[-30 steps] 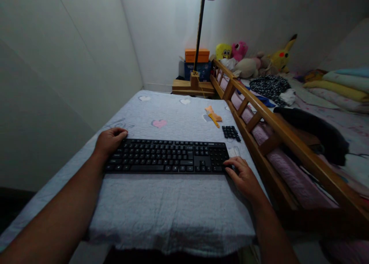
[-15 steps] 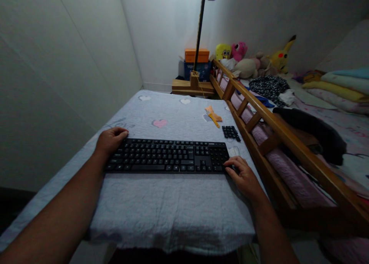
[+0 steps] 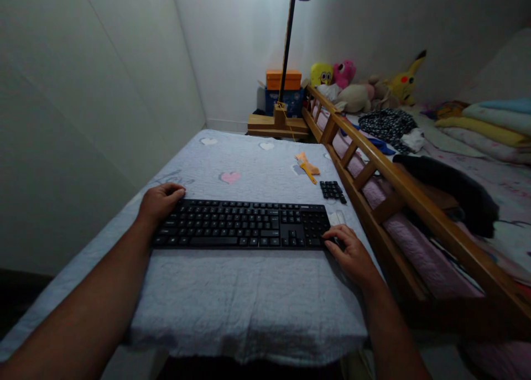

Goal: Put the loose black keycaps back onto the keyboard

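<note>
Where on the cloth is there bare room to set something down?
Free: the cloth beyond the keyboard, left of the brush, and the strip between keyboard and near edge, between the forearms. Crowded: the right side, where brush, black keys and right hand sit near the wooden rail.

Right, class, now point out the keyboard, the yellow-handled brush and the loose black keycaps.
Keyboard (image 3: pixel 243 225): head view, on its main block of keys.
Yellow-handled brush (image 3: pixel 308 173): head view, on its handle.
Loose black keycaps (image 3: pixel 331 191): head view, mid-group.

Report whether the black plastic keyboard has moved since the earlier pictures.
No, no visible shift any way: the black keyboard keeps its place against the brown wooden bed rail.
</note>
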A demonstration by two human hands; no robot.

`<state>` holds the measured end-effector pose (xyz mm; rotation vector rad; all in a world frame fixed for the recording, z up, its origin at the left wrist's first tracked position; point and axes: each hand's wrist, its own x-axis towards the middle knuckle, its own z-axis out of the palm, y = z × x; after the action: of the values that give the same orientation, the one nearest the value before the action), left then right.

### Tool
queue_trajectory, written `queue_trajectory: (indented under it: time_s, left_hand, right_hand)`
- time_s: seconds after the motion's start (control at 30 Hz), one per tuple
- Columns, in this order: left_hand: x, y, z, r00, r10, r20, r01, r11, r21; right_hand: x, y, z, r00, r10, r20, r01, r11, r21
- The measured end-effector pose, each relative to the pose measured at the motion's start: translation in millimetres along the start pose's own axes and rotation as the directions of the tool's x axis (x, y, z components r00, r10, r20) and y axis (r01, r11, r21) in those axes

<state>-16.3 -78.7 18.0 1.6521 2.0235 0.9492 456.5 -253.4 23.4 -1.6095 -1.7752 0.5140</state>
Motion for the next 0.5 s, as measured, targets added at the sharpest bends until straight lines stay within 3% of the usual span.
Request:
queue_trajectory:
  time_s: [0.5]
  left_hand:
    - [2.0, -5.6, 1.6, 1.000, 0.006, 0.011, -0.006, 1.000, 0.021]
  right_hand:
    - [-0.3, 0.8, -0.6, 1.000, 0.001, 0.012, -0.001, 1.000, 0.010]
